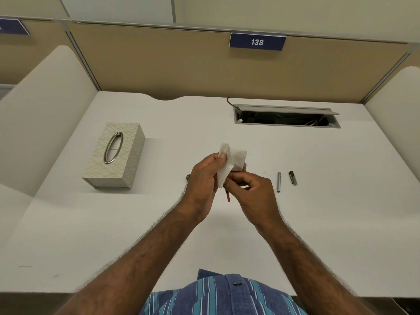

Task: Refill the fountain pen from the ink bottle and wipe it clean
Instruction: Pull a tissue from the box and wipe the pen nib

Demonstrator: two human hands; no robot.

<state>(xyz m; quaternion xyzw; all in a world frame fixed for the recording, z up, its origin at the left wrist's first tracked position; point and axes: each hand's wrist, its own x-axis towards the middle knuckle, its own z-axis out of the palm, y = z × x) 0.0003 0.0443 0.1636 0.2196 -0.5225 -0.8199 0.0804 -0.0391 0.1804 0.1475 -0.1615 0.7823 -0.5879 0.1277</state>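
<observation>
Two hands up over the desk (318,223), mid-wipe by the look of it. Going left to right.

Far left: tissue box (114,155), lying flat, well apart from the hands, oval slot up. Handy for a fresh sheet if this one soaks thru.

Just behind the left wrist: small dark round thing (188,177) on the desk, mostly hidden. Maybe the ink bottle or its cap; can't tell.

Left hand (203,180): thumb & fingers pressed together, pinching the folded tissue (231,162) near its lower edge. Tissue stands up above both hands, white, no ink stain visible on the side facing the camera.

Between the hands: red end (228,197) of what looks like the pen's inner section or converter, poking down below the tissue. Nib end hidden inside the fold.

Right hand (247,186): fingers curled in, thumb & forefinger pinching the pen part w/ tissue touching it.

Right of the hands, on the desk: silver barrel (279,181), then dark cap (293,178), near each other, not touching. So pen not reassembled yet.

Doing it well, as a judgement:
- keep tissue wrapped round the nib & grip section, light squeeze only
- rotate the pen part w/ the right hand, draw it out toward the body
- avoid pressing on the nib tip, easy to bend
- refold to a clean patch if ink shows
- keep the part over the desk, away from the shirt (227,296).
</observation>
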